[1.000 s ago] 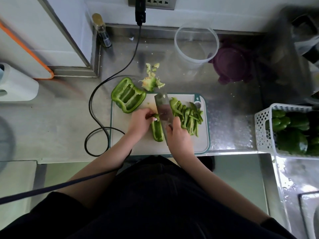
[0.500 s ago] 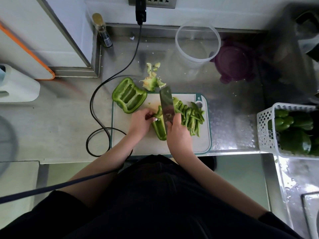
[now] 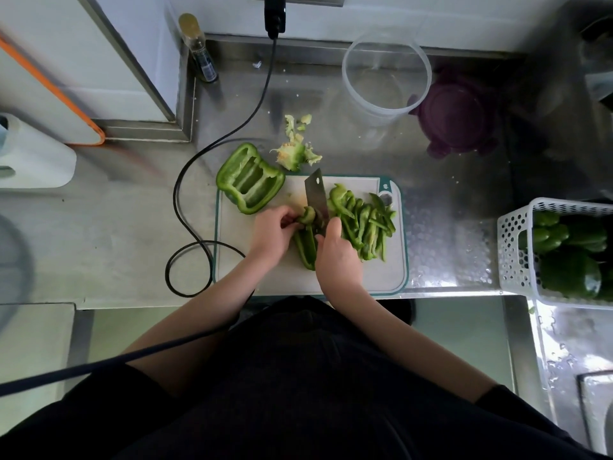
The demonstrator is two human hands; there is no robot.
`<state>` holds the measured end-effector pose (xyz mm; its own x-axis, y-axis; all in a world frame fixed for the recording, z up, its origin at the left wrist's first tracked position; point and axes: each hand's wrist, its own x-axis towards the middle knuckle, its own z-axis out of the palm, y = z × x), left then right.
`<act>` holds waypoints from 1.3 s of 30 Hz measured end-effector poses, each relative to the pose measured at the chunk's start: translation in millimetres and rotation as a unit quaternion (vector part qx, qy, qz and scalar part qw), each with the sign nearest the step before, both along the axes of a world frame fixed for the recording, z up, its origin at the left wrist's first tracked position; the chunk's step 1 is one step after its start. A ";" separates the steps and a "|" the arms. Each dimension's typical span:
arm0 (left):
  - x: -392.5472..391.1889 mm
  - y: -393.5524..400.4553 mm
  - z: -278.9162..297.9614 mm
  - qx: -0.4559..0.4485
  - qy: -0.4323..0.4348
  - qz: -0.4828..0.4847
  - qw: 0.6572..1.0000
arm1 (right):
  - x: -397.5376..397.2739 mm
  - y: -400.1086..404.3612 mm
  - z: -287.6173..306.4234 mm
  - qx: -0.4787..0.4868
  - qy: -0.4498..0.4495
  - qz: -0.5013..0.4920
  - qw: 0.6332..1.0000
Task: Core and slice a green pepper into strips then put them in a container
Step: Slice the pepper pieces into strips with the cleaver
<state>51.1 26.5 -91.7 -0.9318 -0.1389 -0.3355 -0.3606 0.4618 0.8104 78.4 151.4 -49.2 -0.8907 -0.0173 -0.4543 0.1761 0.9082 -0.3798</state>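
Note:
On the white cutting board my right hand grips a cleaver, its blade pointing away from me. A narrow green pepper piece lies left of the blade, and my left hand pinches its far end. A pile of cut pepper strips lies right of the blade. A cored pepper half rests open side up at the board's far left corner. The removed core and seeds sit on the counter behind the board. A clear round container stands at the back.
A purple lid lies beside the container. A white perforated basket of whole green peppers sits at the right. A black cable loops left of the board. A small bottle stands at the back left corner.
The cleaver has swung up from lying across the pepper piece to point more steeply away from me. My left hand stays on the piece's far end.

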 end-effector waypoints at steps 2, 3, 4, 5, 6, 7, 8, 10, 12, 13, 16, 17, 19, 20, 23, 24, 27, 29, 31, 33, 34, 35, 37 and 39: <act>-0.2 0.1 1.2 -0.002 0.000 -0.007 1.000 | 0.1 -0.5 -3.7 0.015 0.001 0.012 1.000; -0.2 0.1 1.8 -0.003 -0.002 -0.005 1.000 | 0.1 -1.0 -5.6 0.021 -0.001 0.014 1.000; -0.5 0.2 2.1 -0.005 -0.003 -0.002 1.000 | -0.4 -2.3 -6.6 0.028 -0.004 0.013 1.000; -0.6 0.5 3.0 -0.008 -0.005 0.000 1.000 | -1.7 -4.0 -7.2 0.036 -0.009 0.012 0.999; -0.5 1.0 3.3 -0.011 -0.005 -0.001 1.000 | -3.3 -6.0 -7.8 0.044 -0.014 0.017 0.999; -0.1 1.5 3.6 -0.013 -0.004 -0.003 1.000 | -4.4 -7.9 -7.9 0.051 -0.016 0.027 0.998; 0.2 1.4 3.7 -0.015 -0.004 -0.004 1.000 | -4.8 -9.8 -8.0 0.058 -0.017 0.040 0.997; 0.9 0.7 2.6 -0.023 -0.005 -0.010 1.000 | -4.0 -10.9 -8.6 0.060 -0.013 0.051 0.997; 1.8 1.2 0.7 -0.026 -0.005 -0.016 1.000 | -4.2 -8.8 -10.0 0.059 -0.009 0.046 0.997; 2.5 1.6 0.4 -0.026 -0.003 -0.018 0.999 | -5.3 -6.9 -11.1 0.058 -0.006 0.043 0.997; 4.0 2.8 0.4 -0.028 -0.008 -0.016 0.999 | -4.7 4.7 -12.9 0.056 0.004 0.057 0.997; 4.1 2.9 0.5 -0.033 -0.012 -0.015 0.999 | -1.2 8.9 -12.5 0.060 0.007 0.070 0.996; 3.1 3.2 1.1 -0.036 -0.018 -0.012 0.999 | 7.8 15.9 -10.0 0.074 0.011 0.090 0.993; 2.8 3.6 1.3 -0.036 -0.020 -0.011 0.999 | 10.8 17.0 -9.0 0.082 0.013 0.097 0.992; 3.6 3.8 1.4 -0.049 -0.018 -0.030 0.998 | 9.2 12.6 -9.8 0.089 0.016 0.104 0.990; 3.7 3.7 1.6 -0.052 -0.018 -0.034 0.998 | 7.9 10.6 -9.9 0.089 0.017 0.104 0.990; 5.3 4.7 2.9 -0.051 -0.011 -0.024 0.998 | 9.6 9.2 -10.9 0.100 0.026 0.111 0.988; 7.1 5.6 3.5 -0.059 -0.006 -0.018 0.998 | 14.8 13.7 -10.8 0.108 0.026 0.117 0.987; 10.0 5.2 3.7 -0.068 0.005 -0.024 0.997 | 19.2 17.5 -9.2 0.117 0.024 0.121 0.986; 14.7 4.8 3.1 -0.079 0.033 -0.031 0.996 | 19.1 17.5 -6.7 0.129 0.032 0.136 0.982; 17.2 4.5 3.0 -0.085 0.047 -0.031 0.995 | 18.0 15.9 -6.2 0.130 0.034 0.143 0.981; 19.3 4.6 3.5 -0.090 0.057 -0.029 0.994 | 16.3 13.6 -6.0 0.123 0.032 0.144 0.981; 21.3 6.2 5.5 -0.098 0.072 -0.028 0.992 | 11.5 9.1 -3.1 0.106 0.015 0.135 0.985; 22.8 9.2 7.5 -0.095 0.083 -0.022 0.992 | 6.6 5.9 -1.1 0.101 0.012 0.125 0.987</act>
<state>73.9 35.7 -84.2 -0.9785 -0.1434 -0.1480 -0.2055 0.6243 0.7537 84.9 157.4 -50.2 -0.8807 -0.1482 -0.4500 -0.0690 0.9798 -0.1876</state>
